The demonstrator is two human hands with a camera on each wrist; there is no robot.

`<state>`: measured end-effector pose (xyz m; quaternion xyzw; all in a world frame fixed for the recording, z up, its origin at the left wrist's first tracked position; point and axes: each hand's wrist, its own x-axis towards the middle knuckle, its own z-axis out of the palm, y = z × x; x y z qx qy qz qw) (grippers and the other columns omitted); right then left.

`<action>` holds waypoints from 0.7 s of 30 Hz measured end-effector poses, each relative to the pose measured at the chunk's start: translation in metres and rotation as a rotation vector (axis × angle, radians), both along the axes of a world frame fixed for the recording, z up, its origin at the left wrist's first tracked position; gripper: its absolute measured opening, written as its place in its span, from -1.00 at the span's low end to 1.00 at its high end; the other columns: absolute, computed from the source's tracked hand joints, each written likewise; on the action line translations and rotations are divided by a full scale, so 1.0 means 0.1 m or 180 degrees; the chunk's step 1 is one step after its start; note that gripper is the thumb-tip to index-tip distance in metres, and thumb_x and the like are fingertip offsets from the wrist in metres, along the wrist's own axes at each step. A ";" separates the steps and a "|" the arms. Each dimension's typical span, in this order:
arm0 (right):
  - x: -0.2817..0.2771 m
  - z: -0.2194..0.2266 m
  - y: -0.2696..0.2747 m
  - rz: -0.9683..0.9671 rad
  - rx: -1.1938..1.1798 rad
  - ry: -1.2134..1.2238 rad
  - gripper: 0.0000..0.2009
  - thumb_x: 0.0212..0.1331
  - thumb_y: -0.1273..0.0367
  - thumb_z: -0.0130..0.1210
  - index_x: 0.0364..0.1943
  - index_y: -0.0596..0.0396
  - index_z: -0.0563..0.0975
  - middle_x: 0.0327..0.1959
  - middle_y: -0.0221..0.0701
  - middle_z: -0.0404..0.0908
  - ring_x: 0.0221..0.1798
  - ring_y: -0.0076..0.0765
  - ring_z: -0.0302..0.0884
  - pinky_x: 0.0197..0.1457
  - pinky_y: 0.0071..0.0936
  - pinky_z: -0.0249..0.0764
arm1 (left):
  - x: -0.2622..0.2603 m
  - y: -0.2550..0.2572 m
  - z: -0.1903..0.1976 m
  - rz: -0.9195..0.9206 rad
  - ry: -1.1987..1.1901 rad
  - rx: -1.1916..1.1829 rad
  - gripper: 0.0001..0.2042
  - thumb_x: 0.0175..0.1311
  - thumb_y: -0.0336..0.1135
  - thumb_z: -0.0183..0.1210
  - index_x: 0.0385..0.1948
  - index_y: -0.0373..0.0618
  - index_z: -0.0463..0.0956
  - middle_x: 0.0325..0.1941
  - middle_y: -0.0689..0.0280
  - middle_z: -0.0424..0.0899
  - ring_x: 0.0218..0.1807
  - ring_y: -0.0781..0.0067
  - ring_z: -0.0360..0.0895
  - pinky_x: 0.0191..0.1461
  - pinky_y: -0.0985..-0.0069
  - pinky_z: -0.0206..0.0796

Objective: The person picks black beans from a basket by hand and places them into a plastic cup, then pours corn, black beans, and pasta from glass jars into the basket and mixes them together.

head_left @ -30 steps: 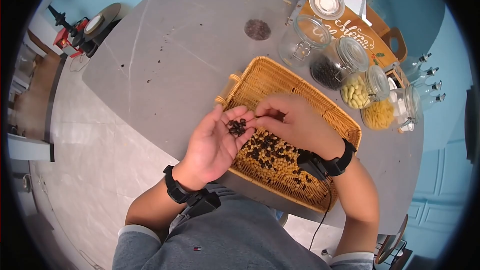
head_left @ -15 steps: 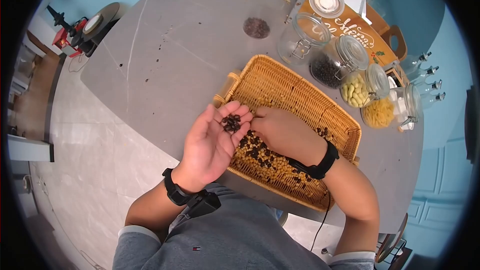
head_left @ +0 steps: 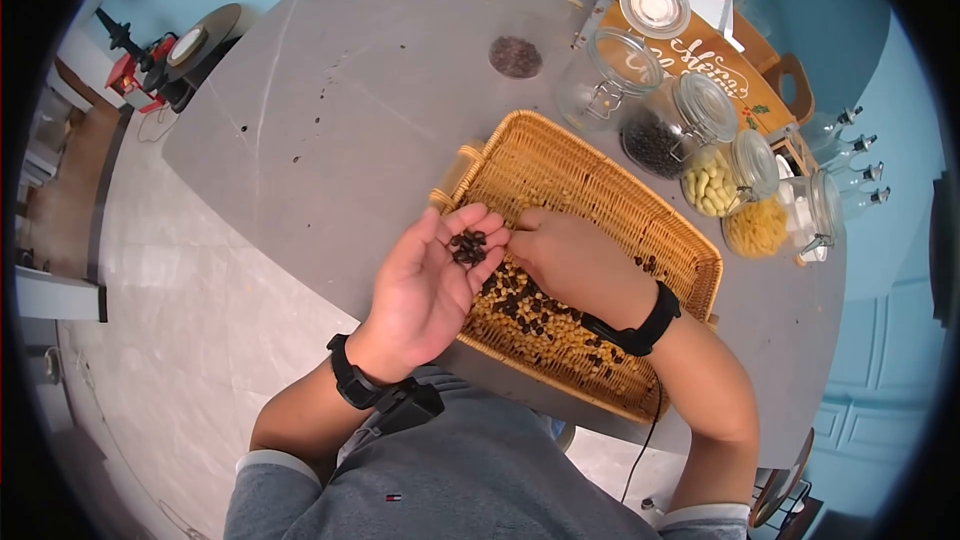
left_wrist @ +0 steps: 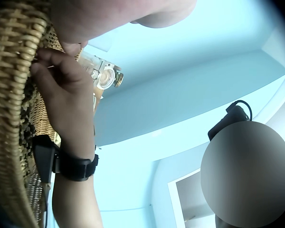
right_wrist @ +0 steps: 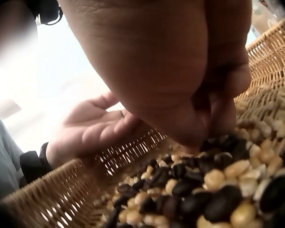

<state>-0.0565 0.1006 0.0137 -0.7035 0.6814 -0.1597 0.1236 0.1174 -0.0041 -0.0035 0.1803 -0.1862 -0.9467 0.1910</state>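
On a grey table [head_left: 350, 150], a wicker basket [head_left: 600, 190] holds dark beans [right_wrist: 223, 203] and pale kernels [right_wrist: 243, 214]; the open left hand [head_left: 420, 290] bears a dark pile [head_left: 468, 248], the right hand [head_left: 572, 262] reaches in, its grip unclear

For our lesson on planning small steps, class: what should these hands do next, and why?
Probably the right hand should pinch one dark bean and bring it to the left hand. Its fingertips are down at the beans, where dark ones lie mixed with pale beans in the basket; the left palm, close by, faces up holding a dark pile.
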 end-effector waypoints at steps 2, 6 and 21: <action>0.02 0.03 -0.01 0.0018 0.0042 0.0037 -0.91 0.06 0.51 0.12 -0.33 0.13 0.58 -0.35 -0.25 0.53 -0.21 -0.03 0.57 -0.17 -0.18 0.51 | 0.00 0.00 0.00 0.0009 -0.0003 -0.0012 -0.50 0.52 0.00 -0.18 0.13 -0.32 0.39 0.14 0.09 0.54 0.22 0.21 0.47 0.39 0.36 0.27; -0.03 0.03 -0.02 0.0055 0.0208 0.0081 -0.89 0.08 0.53 0.12 -0.30 0.14 0.58 -0.34 -0.25 0.54 -0.21 -0.05 0.57 -0.17 -0.17 0.50 | -0.01 0.00 -0.01 -0.0007 -0.0025 0.0027 -0.50 0.52 0.01 -0.17 0.13 -0.31 0.40 0.14 0.08 0.54 0.22 0.21 0.47 0.39 0.35 0.27; -0.09 0.18 0.10 -0.0045 0.0421 0.0127 -0.89 -0.01 0.52 0.17 -0.35 0.14 0.61 -0.32 -0.26 0.53 -0.16 -0.05 0.55 -0.09 -0.18 0.50 | -0.03 -0.01 0.01 -0.0190 -0.0006 0.0166 -0.50 0.50 0.03 -0.13 0.11 -0.32 0.37 0.12 0.09 0.51 0.22 0.21 0.44 0.40 0.33 0.23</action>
